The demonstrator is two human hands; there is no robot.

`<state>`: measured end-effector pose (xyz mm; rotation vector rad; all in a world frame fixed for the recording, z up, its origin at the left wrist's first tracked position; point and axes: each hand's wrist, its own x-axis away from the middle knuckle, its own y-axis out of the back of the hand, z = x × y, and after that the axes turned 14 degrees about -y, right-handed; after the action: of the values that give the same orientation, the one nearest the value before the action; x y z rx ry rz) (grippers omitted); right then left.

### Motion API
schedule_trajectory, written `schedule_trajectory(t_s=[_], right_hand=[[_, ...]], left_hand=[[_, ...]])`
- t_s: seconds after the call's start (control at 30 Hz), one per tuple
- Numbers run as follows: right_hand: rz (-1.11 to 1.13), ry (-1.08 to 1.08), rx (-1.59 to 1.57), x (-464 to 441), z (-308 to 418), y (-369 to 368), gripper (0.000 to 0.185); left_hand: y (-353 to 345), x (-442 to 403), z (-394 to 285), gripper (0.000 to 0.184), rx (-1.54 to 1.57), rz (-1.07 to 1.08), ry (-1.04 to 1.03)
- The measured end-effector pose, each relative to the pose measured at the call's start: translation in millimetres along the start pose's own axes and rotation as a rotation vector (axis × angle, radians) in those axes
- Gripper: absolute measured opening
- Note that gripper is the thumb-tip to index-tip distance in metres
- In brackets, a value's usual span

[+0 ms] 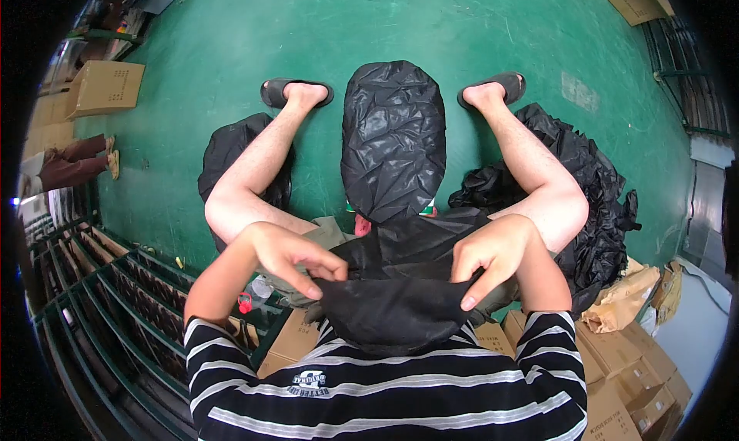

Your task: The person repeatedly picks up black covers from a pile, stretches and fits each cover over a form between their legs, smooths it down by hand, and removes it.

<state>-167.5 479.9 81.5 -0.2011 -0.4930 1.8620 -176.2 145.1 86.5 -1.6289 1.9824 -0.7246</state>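
Note:
A black fabric cover [392,314] lies across my lap, its near edge folded over toward my body. My left hand [296,258] grips its left side, with the thumb on the near fold and the fingers curled behind it. On the right side, my right hand [496,260] pinches the same edge between thumb and fingers. Just beyond, between my legs, stands a rounded, crinkled black cover [394,137]. What is under it is mostly hidden; a bit of pink and green shows at its near end.
A heap of crumpled black fabric [593,202] lies by my right leg. Another black bundle [239,152] sits by my left leg. Cardboard boxes [627,372] stand at lower right, a green metal rack [115,310] at left. Another person's legs [77,160] show at far left.

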Motion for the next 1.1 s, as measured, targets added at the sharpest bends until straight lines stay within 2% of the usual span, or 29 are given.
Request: schedule_trajectory(t_s=[0.03,0.1,0.13,0.2,0.23,0.27,0.33,0.37,0.43,0.47,0.5,0.53,0.57,0.63,0.7,0.8,0.83,0.87,0.9,0.93,0.97,1.0,1.03,1.07,1.1], right_hand=[[-0.001,0.097,-0.011,-11,-3,1,0.033],[-0.014,0.107,-0.046,-23,5,2,0.038],[-0.003,0.063,-0.087,-23,9,2,0.037],[0.016,0.102,-0.021,-13,12,2,0.033],[0.021,0.096,-0.006,-2,10,4,0.032],[0.02,0.146,-0.035,8,9,4,0.031],[0.0,0.236,-0.082,29,1,3,0.028],[-0.057,0.2,-0.094,40,-9,2,0.026],[-0.19,0.106,-0.108,49,-14,0,0.025],[-0.192,0.107,-0.113,49,-19,-3,0.025],[-0.211,0.035,-0.174,48,-28,-5,0.027],[-0.226,-0.039,-0.231,48,-38,-7,0.028],[-0.204,-0.048,-0.281,49,-45,-6,0.028],[-0.184,0.029,-0.357,48,-66,-7,0.027],[-0.171,0.107,-0.427,43,-76,-10,0.027],[-0.235,0.009,-0.533,32,-75,-8,0.031],[-0.286,-0.03,-0.615,35,-79,-4,0.03],[-0.338,-0.068,-0.695,37,-82,1,0.029],[-0.412,0.014,-0.788,37,-81,9,0.029],[-0.486,0.099,-0.878,37,-80,20,0.029],[-0.735,0.041,-0.832,42,-81,35,0.033],[-0.614,0.212,-0.918,45,-78,56,0.037],[-0.677,0.273,-0.895,50,-69,77,0.041],[-0.861,0.306,-0.836,51,-62,100,0.02],[-0.841,0.426,-0.692,58,-49,123,0.033]], left_hand=[[0,-9,1,0.029,-0.002,-0.004,0.0],[4,-29,4,0.039,0.186,0.05,-0.039],[4,-37,-1,0.039,0.181,0.037,-0.004],[16,-29,11,0.035,-0.145,0.199,-0.043],[18,-25,10,0.031,-0.186,0.163,-0.144],[22,-19,2,0.031,-0.183,0.164,-0.146],[28,-4,-16,0.028,-0.367,0.135,0.1],[30,11,-3,0.028,-0.367,0.132,0.101],[39,39,34,0.025,-0.231,-0.025,0.078],[36,25,-4,0.022,-0.496,0.188,0.08],[36,28,-1,0.022,-0.488,0.192,0.076],[35,36,4,0.021,-0.321,0.138,0.06],[34,44,9,0.02,-0.159,0.08,0.044],[34,50,18,0.017,-0.136,0.094,-0.009],[27,50,22,0.018,0.092,-0.075,-0.146],[41,57,37,0.018,0.014,-0.108,-0.051],[47,58,35,0.018,0.095,-0.165,0.001],[58,62,38,0.018,0.0,-0.25,-0.041],[69,67,40,0.018,-0.096,-0.335,-0.082],[74,69,34,0.02,-0.072,-0.543,-0.07],[84,68,18,0.027,0.138,-0.643,-0.115],[102,73,10,0.033,0.196,-0.739,-0.18],[125,58,7,0.035,-0.128,-0.941,-0.464],[149,31,-3,0.03,-0.14,-1.17,-0.838],[189,68,-5,0.062,-0.1,-0.954,-0.531]])
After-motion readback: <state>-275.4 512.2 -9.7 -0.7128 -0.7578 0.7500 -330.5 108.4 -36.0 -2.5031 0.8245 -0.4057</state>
